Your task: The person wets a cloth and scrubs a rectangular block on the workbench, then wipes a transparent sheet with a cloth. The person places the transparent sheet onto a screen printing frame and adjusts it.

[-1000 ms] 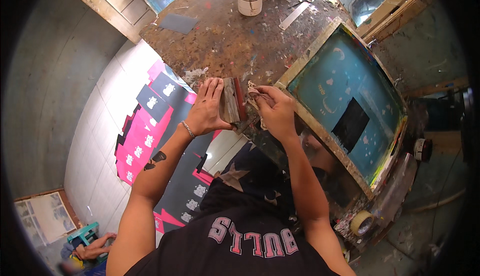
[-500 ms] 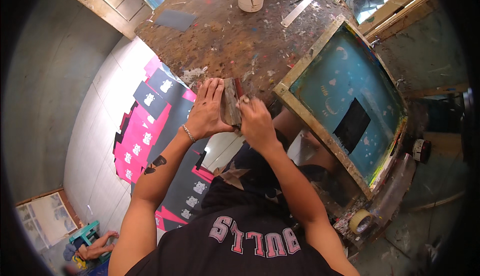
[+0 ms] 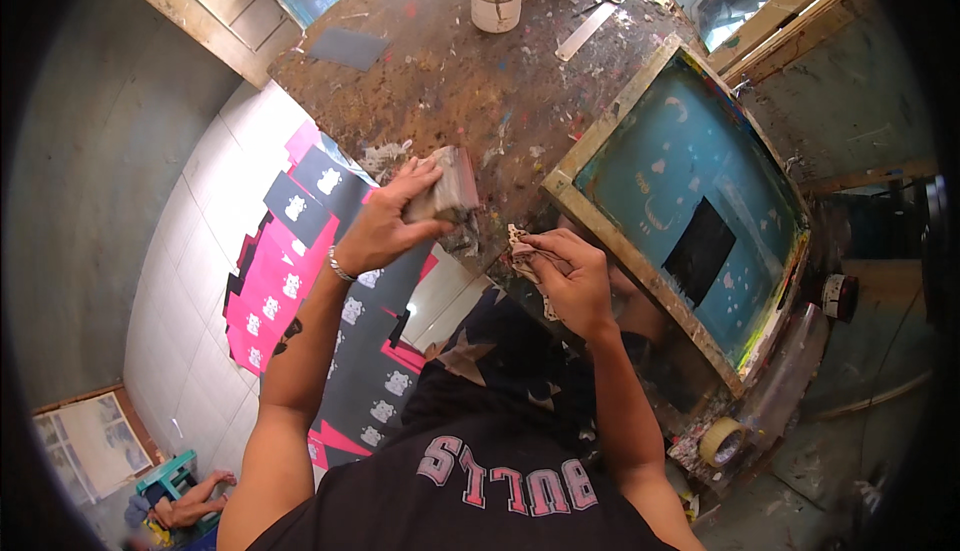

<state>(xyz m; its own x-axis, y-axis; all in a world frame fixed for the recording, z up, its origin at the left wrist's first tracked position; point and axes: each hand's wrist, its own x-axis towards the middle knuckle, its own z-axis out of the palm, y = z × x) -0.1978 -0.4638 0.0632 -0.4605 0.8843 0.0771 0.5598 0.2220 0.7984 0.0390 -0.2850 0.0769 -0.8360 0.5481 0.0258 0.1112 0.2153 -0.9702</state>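
Note:
My left hand (image 3: 383, 223) is closed round a worn wooden squeegee (image 3: 456, 189) with a reddish edge, blurred by motion, at the near edge of the stained table (image 3: 440, 81). Right of it, my right hand (image 3: 572, 276) pinches a crumpled, spotted cloth (image 3: 520, 251), apart from the squeegee. Beyond that hand, a wooden-framed printing screen (image 3: 648, 191) with blue mesh lies tilted, a black rectangular patch (image 3: 700, 251) on its mesh.
Pink and dark printed sheets (image 3: 275, 296) cover part of the pale floor at the left. A white bucket (image 3: 497, 1), a steel ruler (image 3: 590, 29) and a grey sheet (image 3: 347, 48) are on the table. Tape (image 3: 721, 443) lies at lower right. Another person's legs (image 3: 195, 501) show lower left.
My hands have moved apart. The right one, with the cloth, has drawn away from the squeegee, right and nearer me; the left has tilted the squeegee and shifted slightly left.

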